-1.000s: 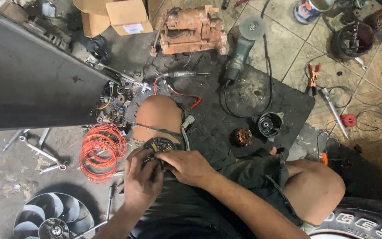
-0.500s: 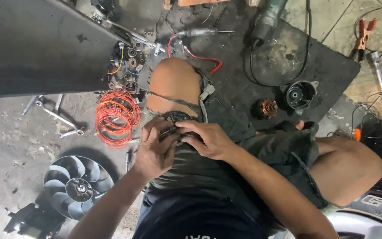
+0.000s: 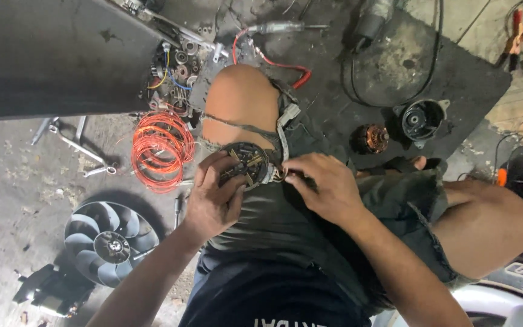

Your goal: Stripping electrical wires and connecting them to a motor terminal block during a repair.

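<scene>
- Grip: left hand (image 3: 213, 203) closed around the rim of a round dark metal brush-holder plate with brass fittings (image 3: 244, 165), propped on the person's thigh just below the knee; right hand (image 3: 322, 184) pinches small wiring at the plate's right edge.
- Handling, judged: plate stiff, compact, fairly light; brass tabs and fine leads look fragile. Best held by the outer rim, clear of the leads.
- Surroundings: orange coiled wire (image 3: 161, 148) on the concrete floor just to the left; black plastic fan (image 3: 110, 242) lower left; copper-wound armature (image 3: 370, 138) and black round motor housing (image 3: 422, 120) on the dark mat (image 3: 455, 79), apart to the right.
</scene>
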